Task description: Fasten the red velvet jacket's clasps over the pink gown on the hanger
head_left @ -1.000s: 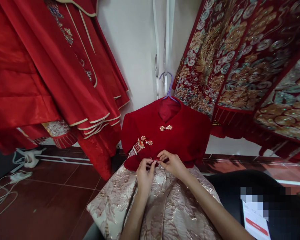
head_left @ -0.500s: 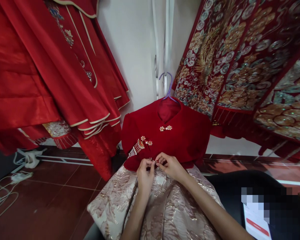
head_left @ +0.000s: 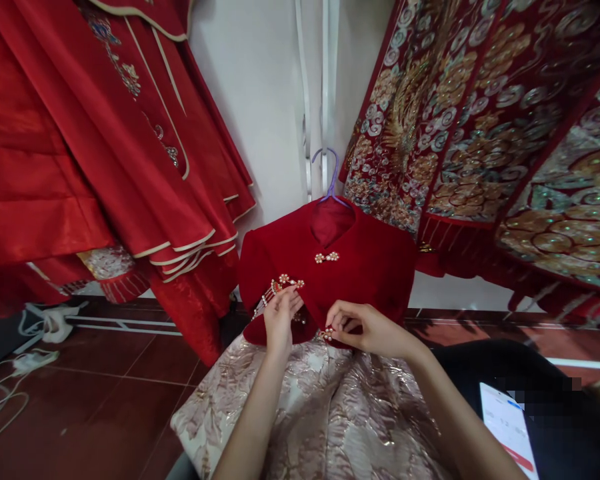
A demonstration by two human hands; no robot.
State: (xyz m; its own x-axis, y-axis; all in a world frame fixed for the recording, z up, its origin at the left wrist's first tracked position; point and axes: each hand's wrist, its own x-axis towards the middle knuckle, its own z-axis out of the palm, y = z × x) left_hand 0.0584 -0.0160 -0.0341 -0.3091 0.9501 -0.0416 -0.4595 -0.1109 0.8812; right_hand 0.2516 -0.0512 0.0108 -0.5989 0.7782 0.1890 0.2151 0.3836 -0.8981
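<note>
A small red velvet jacket [head_left: 365,267] hangs on a purple hanger [head_left: 330,173] over a pale pink brocade skirt [head_left: 325,413]. It has pearl frog buttons, one near the collar [head_left: 327,257] and one with a beaded tassel [head_left: 275,288]. My left hand [head_left: 280,320] reaches up the jacket's front flap, its fingers curled on the fabric just below the tassel button. My right hand [head_left: 363,328] pinches the lowest pearl button [head_left: 326,334] at the jacket's hem edge. The front flap is parted between the two hands.
Red satin robes [head_left: 95,153] hang at the left. Heavily embroidered red and gold garments [head_left: 480,127] hang at the right. White cables [head_left: 35,333] lie on the dark red tiled floor. A phone [head_left: 510,427] rests on a dark lap at lower right.
My hands were together at the bottom button; now they have separated. The left hand has moved up to the flap near the tassel, and the right holds the lower button.
</note>
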